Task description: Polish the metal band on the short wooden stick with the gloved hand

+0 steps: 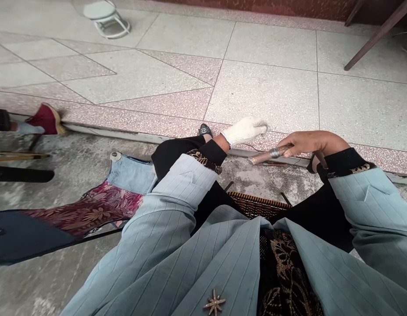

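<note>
My left hand (247,131) wears a white knitted glove and is just above the edge of the tiled step. Its fingers are curled together, and whatever they may hold is hidden; a thin dark strand shows just below them. My bare right hand (313,141) is closed round a brown wooden handle (264,157) with silvery wire (275,153) wound about it. The handle's free end points left, toward the gloved hand, and stays apart from it. Behind my right wrist, another brown length shows, partly hidden by the sleeve.
Between my knees is a woven seat or basket edge (256,204). A patchwork cloth (101,204) lies to the left over the concrete. Another person's red shoe (47,119) rests by the tiled step (269,92). A white stool (108,19) stands farther back.
</note>
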The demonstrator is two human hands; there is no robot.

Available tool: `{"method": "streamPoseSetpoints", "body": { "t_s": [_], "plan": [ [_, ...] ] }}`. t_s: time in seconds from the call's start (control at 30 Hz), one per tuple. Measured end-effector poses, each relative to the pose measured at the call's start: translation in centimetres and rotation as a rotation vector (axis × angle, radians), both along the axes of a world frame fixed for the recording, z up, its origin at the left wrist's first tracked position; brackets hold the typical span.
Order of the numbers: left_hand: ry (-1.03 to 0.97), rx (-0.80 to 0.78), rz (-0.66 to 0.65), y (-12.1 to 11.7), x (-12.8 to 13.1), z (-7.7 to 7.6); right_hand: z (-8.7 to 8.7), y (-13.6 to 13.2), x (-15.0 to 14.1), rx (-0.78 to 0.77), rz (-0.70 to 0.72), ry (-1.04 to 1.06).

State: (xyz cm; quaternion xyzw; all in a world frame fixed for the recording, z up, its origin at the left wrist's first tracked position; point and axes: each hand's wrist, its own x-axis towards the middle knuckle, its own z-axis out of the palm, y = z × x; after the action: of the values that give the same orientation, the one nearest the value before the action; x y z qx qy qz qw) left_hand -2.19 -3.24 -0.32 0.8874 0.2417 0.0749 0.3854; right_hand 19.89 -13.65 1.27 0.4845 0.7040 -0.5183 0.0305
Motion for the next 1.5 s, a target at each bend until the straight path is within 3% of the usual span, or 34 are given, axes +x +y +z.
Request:
{"method": "streamPoseSetpoints", "body": {
  "t_s": [0.1, 0.2, 0.3, 0.4, 0.47, 0.57, 0.7, 0.87, 0.97, 1.07, 1.23, 1.4, 1.5],
  "plan": [
    [-0.033, -0.102, 0.009, -0.5, 0.2, -0.5, 2.3, -0.5, -0.1, 0.082, -0.172, 0.174],
    [-0.07, -0.195, -0.044, -1.5, 0.5, -0.8, 3.7, -0.8, 0.7, 0.248, -0.508, 0.249],
    [-0.096, -0.281, -0.11, -2.3, 0.7, -0.9, 3.7, -0.6, 1.9, 0.372, -0.783, 0.225],
    [-0.073, -0.325, -0.103, -2.9, 0.8, -0.9, 2.5, -0.1, 2.7, 0.427, -0.92, 0.038],
    [-0.059, -0.308, -0.125, -3.1, 0.8, -0.9, 1.5, 0.3, 2.9, 0.464, -0.91, -0.178],
    [-0.059, -0.194, -0.184, -3.0, 0.7, -0.8, -0.1, 0.9, 2.6, 0.485, -0.76, -0.456],
    [-0.014, 0.069, -0.152, -2.4, 0.6, -0.6, -1.1, 1.2, 1.7, 0.329, -0.498, -0.605],
    [0.053, 0.133, -0.051, -1.8, 0.5, -0.4, -1.1, 0.5, 1.1, 0.037, -0.134, -0.335],
    [-0.009, 0.092, -0.005, -1.4, 0.6, -0.6, -0.2, 0.0, 1.2, -0.054, -0.05, -0.069],
    [-0.12, -0.102, 0.081, -1.3, 0.7, -0.7, 1.4, -0.4, 1.4, 0.007, -0.149, 0.088],
    [-0.318, -0.512, 0.199, -1.7, 0.9, -0.9, 3.3, -0.7, 1.5, 0.205, -0.552, 0.281],
    [-0.431, -0.712, 0.173, -2.4, 1.0, -2.2, 3.3, -0.5, 1.3, 0.233, -0.764, 0.346],
    [-0.432, -0.748, 0.116, -3.2, 1.1, -2.9, 3.0, -0.3, 1.4, 0.295, -0.919, 0.376]
  ]
}}
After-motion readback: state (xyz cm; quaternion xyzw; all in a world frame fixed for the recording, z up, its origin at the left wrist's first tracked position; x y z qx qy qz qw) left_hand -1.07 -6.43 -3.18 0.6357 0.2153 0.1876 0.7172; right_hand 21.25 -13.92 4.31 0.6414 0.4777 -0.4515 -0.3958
